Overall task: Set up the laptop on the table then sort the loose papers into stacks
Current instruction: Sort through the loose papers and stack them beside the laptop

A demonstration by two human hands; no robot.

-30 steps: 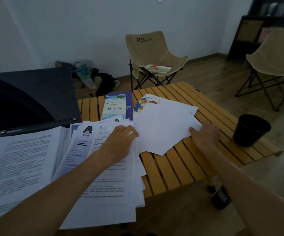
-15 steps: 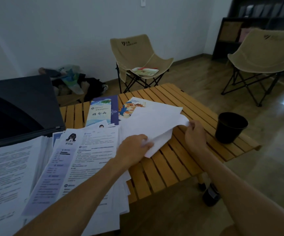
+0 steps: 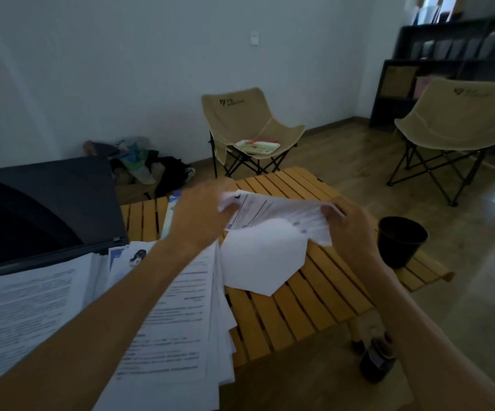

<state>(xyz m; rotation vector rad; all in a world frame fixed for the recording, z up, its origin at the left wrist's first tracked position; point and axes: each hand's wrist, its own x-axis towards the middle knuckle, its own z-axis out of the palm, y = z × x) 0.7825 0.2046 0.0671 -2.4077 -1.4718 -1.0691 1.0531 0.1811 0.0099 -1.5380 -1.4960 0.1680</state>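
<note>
Item: sheaf of loose sheets (image 3: pixel 272 232), raised above the slatted table (image 3: pixel 314 295), printed side up so that, we judge, its kind can be read before stacking. Our left hand (image 3: pixel 201 215) pinches its left edge and our right hand (image 3: pixel 350 229) its right edge, fingers curled round the paper; a blank corner sags between them. Laptop (image 3: pixel 41 209): open at the table's left end, screen dark, its keyboard hidden under printed pages (image 3: pixel 24 310). Fanned stack (image 3: pixel 181 315): overhangs the near edge, unsorted. Black cup (image 3: pixel 401 241): right corner, apart from the papers.

Both hands, left (image 3: pixel 201 215) and right (image 3: pixel 348 223), raised, fingers pinching.
</note>
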